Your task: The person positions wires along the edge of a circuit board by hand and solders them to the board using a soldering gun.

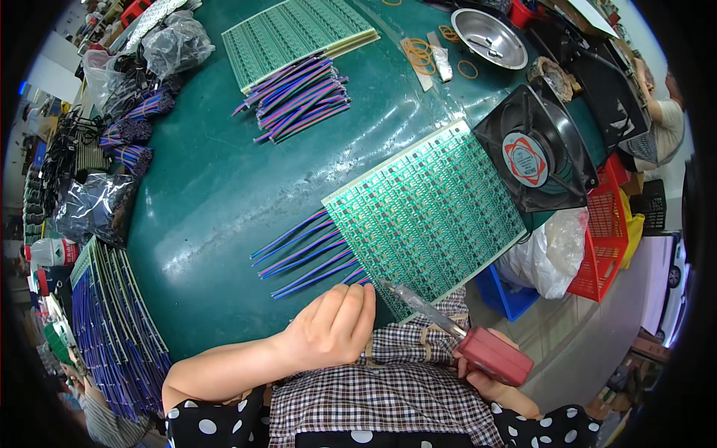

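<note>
One board lies at the counter's near edge, wires trailing left. Left grip: pinched at the board's left edge, contents hidden. Right grip: grasps iron, which slants leftward, its tip just beside the left fingertips.
</note>
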The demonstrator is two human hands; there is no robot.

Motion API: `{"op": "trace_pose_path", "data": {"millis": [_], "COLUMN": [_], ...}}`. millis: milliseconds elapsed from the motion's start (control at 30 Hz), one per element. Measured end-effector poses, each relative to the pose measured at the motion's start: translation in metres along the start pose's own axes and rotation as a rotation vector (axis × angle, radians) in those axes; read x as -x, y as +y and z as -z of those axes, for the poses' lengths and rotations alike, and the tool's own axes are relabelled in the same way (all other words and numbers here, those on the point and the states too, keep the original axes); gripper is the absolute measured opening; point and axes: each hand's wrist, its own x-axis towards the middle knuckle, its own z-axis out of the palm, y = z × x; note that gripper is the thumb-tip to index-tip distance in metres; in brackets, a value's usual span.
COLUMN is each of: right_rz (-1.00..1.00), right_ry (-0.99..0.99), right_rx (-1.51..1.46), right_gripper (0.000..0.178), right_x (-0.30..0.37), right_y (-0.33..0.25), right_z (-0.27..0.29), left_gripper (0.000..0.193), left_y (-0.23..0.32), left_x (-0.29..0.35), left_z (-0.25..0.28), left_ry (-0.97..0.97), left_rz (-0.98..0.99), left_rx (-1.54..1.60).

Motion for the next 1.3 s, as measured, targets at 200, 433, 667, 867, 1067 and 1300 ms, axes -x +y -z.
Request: {"op": "trace_pose_path", "data": {"millis": [200, 433, 667, 867, 1067, 1300], "right_rz": [0.474, 0.234, 0.47, -0.006, 0.425, 0.331], "right_ry": [-0.019, -0.002, 0.022, 0.007, 0.004, -0.066], "right_rx": [0.311, 0.13, 0.32, -0.147, 0.216, 0.031], "right_gripper": [0.062, 0.063, 0.064, 0.063, 0.064, 0.065], "right_x": [-0.018, -0.005, -0.018, 0.002, -0.01, -0.011], "right_y": [-0.013, -0.001, -0.015, 0.0, -0.007, 0.004], "right_z": [0.005, -0.003, 0.002, -0.003, 0.001, 0.005], "left_gripper": [0.027, 0.024, 0.024, 0.023, 0.023, 0.021], "left_y": [0.002, 0.002, 0.004, 0.005, 0.008, 0.005], "left_x": [0.0, -0.002, -0.002, 0.0, 0.0, -0.003], "left_z": [-0.002, 0.0, -0.001, 0.0, 0.002, 0.001], "left_ry": [0.003, -0.015, -0.016, -0.027, -0.064, -0.058], "left_rz": [-0.01, -0.05, -0.048, -0.077, -0.098, -0.115], "left_rx": [-0.034, -0.092, -0.109, -0.134, -0.157, -0.174]}}
